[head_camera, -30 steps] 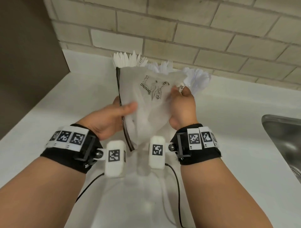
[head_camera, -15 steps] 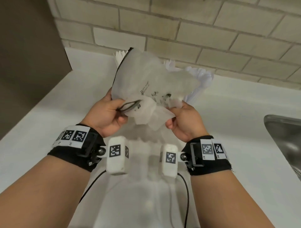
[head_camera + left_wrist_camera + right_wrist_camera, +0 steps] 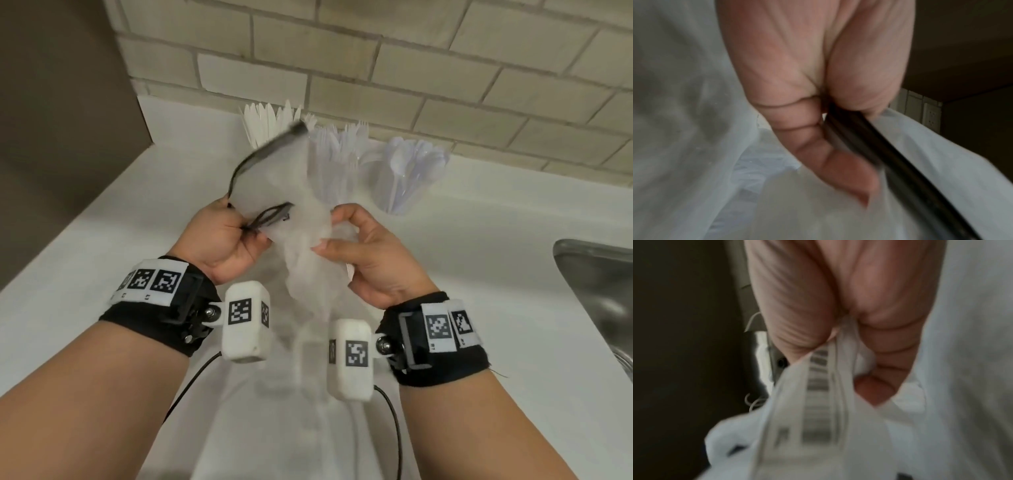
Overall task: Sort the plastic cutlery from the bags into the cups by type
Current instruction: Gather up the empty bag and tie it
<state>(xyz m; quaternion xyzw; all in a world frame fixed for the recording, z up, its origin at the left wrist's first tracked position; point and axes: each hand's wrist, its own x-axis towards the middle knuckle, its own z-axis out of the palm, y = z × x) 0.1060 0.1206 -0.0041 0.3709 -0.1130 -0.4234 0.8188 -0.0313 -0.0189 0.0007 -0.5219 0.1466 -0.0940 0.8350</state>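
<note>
I hold a crumpled translucent plastic bag [image 3: 301, 219] with a black zip strip above the white counter. My left hand [image 3: 236, 233] grips the folded black strip [image 3: 890, 154] and the bag's edge. My right hand [image 3: 346, 236] pinches the bunched plastic; in the right wrist view a barcode label [image 3: 818, 394] runs between its fingers. Behind the bag stand three cups against the wall: one with white knives [image 3: 267, 120], a clear one with forks [image 3: 342, 150], and a clear cup of spoons [image 3: 407, 171]. I cannot see any cutlery in the bag.
The white counter [image 3: 120, 222] meets a tiled wall [image 3: 376, 61] at the back. A steel sink [image 3: 603, 284] is at the right edge. A dark panel [image 3: 58, 102] rises at the left. Black cables run along the counter by my forearms.
Both hands have dropped lower and drawn together, crumpling the bag from a spread sheet into a bunch. The cups behind it have come into view.
</note>
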